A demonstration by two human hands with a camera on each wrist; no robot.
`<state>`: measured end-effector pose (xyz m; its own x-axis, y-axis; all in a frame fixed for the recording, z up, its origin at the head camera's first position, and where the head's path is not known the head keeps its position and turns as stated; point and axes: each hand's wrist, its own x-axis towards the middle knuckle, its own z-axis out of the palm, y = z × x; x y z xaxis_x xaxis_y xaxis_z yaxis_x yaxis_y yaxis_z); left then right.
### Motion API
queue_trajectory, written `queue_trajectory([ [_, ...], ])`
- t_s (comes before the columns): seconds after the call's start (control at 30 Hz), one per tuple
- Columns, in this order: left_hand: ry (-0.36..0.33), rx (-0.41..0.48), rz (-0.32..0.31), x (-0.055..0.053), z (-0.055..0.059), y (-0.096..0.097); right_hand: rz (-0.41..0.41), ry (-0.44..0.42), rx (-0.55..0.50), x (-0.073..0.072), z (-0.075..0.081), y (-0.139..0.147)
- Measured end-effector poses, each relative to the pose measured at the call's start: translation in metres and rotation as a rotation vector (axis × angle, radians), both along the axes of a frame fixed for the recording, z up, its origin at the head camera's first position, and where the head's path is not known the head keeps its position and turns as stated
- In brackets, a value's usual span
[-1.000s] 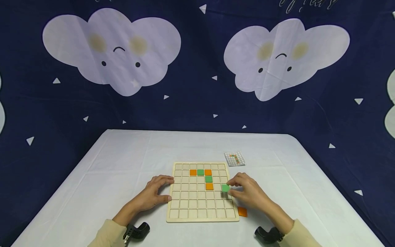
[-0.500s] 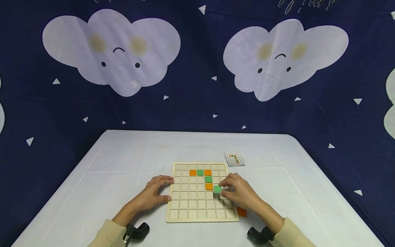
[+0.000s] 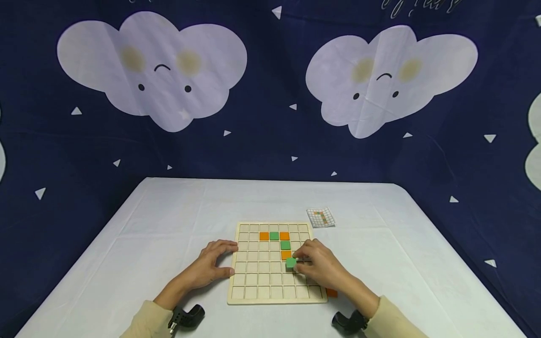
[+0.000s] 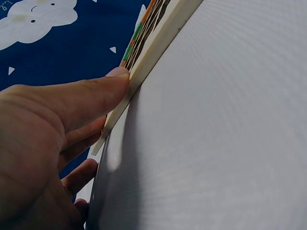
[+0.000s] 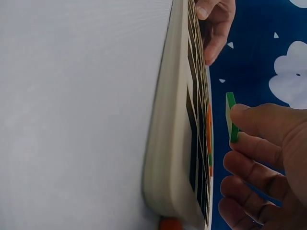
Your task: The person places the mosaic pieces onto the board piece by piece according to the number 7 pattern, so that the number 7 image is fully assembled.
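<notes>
My right hand pinches a green square tile between thumb and index finger. In the right wrist view that green tile stands apart from the board's surface, its thin edge showing. Beneath it lies a wooden grid board. On the board a row holds an orange tile, a green tile and another orange one; below the row's right end sit a green tile and an orange tile. My left hand rests against the board's left edge, thumb and fingers spread along it.
A small card printed with a coloured grid pattern lies beyond the board's far right corner. One loose orange tile lies by the near right corner, partly covered by my right forearm. White cloth covers the table.
My right hand has carried the green tile leftward over the board, from its right edge to just below the lowest orange tile. The left hand has stayed where it was.
</notes>
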<state>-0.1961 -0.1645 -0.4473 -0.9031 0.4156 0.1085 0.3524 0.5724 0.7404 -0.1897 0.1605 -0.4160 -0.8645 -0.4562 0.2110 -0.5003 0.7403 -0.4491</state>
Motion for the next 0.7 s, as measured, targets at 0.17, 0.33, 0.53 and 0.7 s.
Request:
queue_trajectory([
  [0.17, 0.001, 0.001, -0.008, 0.0002, -0.0006, -0.0004, 0.002, 0.001, 0.019, 0.0, -0.0014, -0.0026],
  [0.33, 0.004, 0.001, -0.01, -0.0002, -0.0006, -0.0006, 0.008, 0.013, 0.031, -0.0005, -0.003, -0.0045],
  [0.53, 0.009, -0.005, -0.006, -0.0005, -0.0008, -0.0004, 0.019, 0.047, 0.044, -0.0015, -0.0052, -0.0056],
  [0.7, 0.012, -0.004, -0.008, -0.0002, -0.0013, -0.0006, 0.018, 0.05, 0.068, -0.0022, -0.0068, -0.0064],
])
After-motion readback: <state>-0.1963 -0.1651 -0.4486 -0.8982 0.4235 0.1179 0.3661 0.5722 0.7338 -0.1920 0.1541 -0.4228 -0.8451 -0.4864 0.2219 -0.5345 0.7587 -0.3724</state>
